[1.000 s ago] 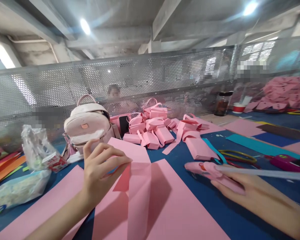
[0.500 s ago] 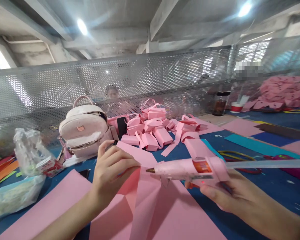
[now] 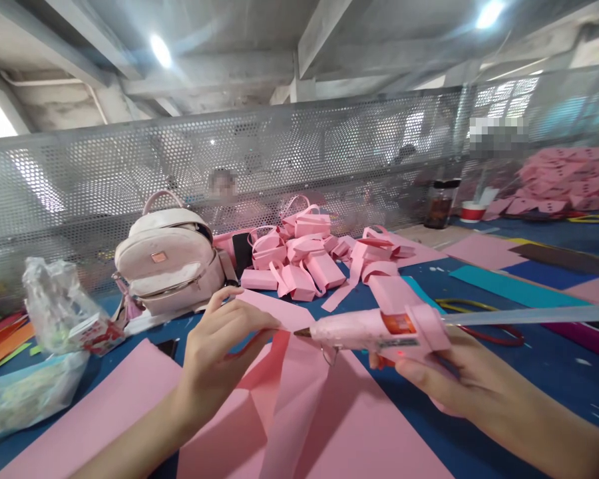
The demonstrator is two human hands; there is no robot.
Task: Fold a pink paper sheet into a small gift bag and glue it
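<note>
My right hand (image 3: 444, 372) is wrapped round the handle of a pink hot glue gun (image 3: 359, 329). A clear glue stick (image 3: 524, 315) runs out of its back end, and a small red light glows on its side. The metal nozzle points left, at the upper edge of a folded pink paper piece (image 3: 294, 392). At that same edge my left hand (image 3: 224, 339) pinches the paper between thumb and fingers, close to the nozzle tip. Under the folded piece lie flat pink sheets (image 3: 379, 426).
A white backpack (image 3: 164, 259) stands behind my left hand. Several small pink paper bags (image 3: 304, 259) are heaped at the middle back, before a perforated metal screen (image 3: 279, 153). Plastic bags (image 3: 50, 306) lie left; a dark drink jar (image 3: 439, 203) and coloured strips (image 3: 519, 289) are right.
The glue gun has shifted slightly left and up, its nozzle now closer along the paper's edge by my left fingers. Both hands keep their hold.
</note>
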